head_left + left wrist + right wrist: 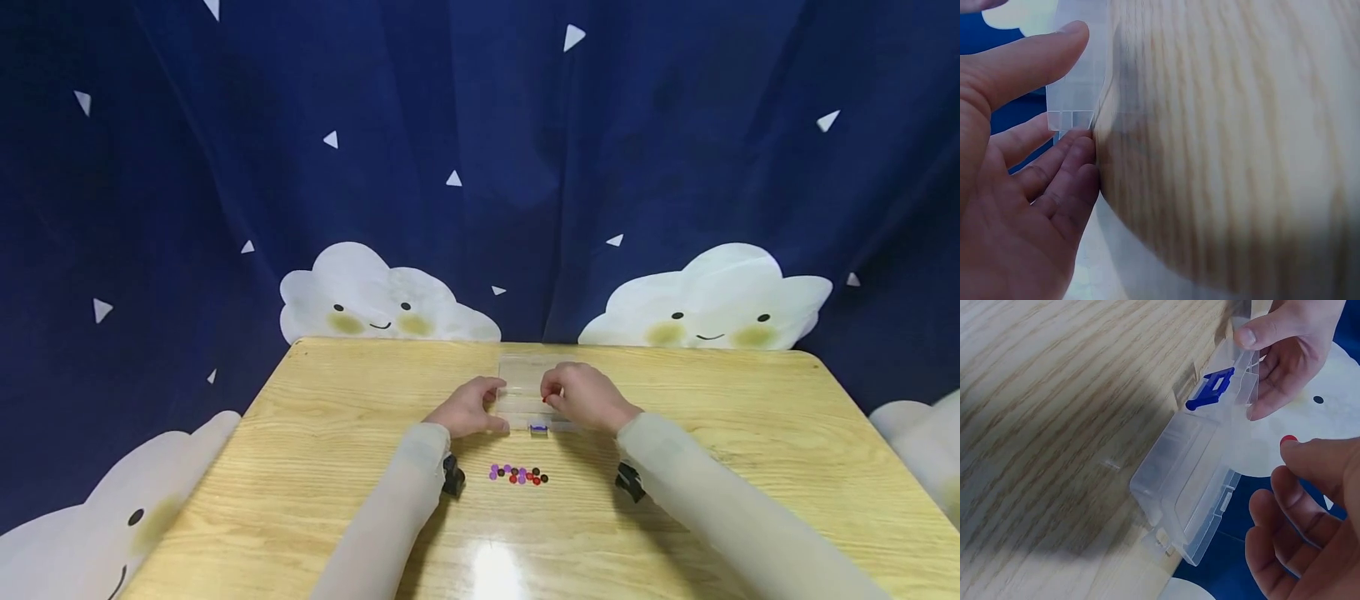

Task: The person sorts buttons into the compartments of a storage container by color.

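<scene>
A clear plastic compartment box (517,407) lies on the table with its lid raised at the back. My left hand (468,408) holds the box's left end, thumb at the front and fingers at the far side, as the right wrist view also shows. Above the compartments, my right hand (588,393) pinches a small red bead (1287,439) between thumb and fingertip. A blue latch (1213,387) sits on the box's front wall. Nearer to me, several small round beads (517,475) in purple, black and red lie loose in a cluster.
The light wooden table (360,392) reaches back to a dark blue curtain (510,150) printed with clouds and white triangles. Black wrist straps (453,477) sit at both wrists, close over the tabletop.
</scene>
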Available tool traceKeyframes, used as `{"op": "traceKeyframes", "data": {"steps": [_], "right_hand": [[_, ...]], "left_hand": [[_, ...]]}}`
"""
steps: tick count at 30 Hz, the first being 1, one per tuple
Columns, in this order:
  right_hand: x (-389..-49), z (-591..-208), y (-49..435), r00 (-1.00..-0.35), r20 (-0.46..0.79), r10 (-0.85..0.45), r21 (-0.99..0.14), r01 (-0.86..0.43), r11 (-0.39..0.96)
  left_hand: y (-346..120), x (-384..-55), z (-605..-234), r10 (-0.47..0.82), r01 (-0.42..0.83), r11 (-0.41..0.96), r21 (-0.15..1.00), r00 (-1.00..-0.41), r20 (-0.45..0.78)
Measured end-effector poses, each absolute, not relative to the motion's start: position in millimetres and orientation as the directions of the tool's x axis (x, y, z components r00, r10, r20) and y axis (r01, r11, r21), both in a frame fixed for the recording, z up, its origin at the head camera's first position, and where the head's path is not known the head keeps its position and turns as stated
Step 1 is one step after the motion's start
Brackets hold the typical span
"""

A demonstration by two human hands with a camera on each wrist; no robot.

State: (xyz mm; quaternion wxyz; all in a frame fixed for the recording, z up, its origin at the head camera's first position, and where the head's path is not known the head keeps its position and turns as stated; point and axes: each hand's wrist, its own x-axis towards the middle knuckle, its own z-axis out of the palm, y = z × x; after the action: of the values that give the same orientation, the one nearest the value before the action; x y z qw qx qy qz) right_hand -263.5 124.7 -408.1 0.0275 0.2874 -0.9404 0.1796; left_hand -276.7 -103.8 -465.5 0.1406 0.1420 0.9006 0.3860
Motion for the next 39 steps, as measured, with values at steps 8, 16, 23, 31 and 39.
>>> {"op": "traceKeyframes", "data": {"steps": [8,16,23,31,39], "right_hand": [[-268.1,-414.1,113.5,-0.848,0.115,-0.518,-0.337,-0.523,0.783],[-269.3,-418.5,102.1,-0.873,0.078,-0.481,-0.342,-0.477,0.810],[-272.2,-415.3,92.0,-0.896,0.081,-0.437,-0.372,-0.434,0.820],[-273.6,-419.5,78.4,-0.901,0.081,-0.426,-0.386,-0.423,0.820],[-272.4,-424.9,66.9,-0.895,0.073,-0.440,-0.398,-0.431,0.810]], "left_hand": [[-104.7,-277.4,-465.7,0.368,0.157,0.659,0.735,-0.920,-0.133],[-104.4,-277.4,-468.0,0.366,0.170,0.659,0.733,-0.924,-0.114],[-103.4,-277.5,-467.9,0.370,0.170,0.652,0.739,-0.922,-0.114],[-105.8,-276.9,-467.9,0.372,0.165,0.647,0.744,-0.920,-0.120],[-106.4,-277.0,-468.3,0.379,0.164,0.642,0.749,-0.917,-0.124]]}}
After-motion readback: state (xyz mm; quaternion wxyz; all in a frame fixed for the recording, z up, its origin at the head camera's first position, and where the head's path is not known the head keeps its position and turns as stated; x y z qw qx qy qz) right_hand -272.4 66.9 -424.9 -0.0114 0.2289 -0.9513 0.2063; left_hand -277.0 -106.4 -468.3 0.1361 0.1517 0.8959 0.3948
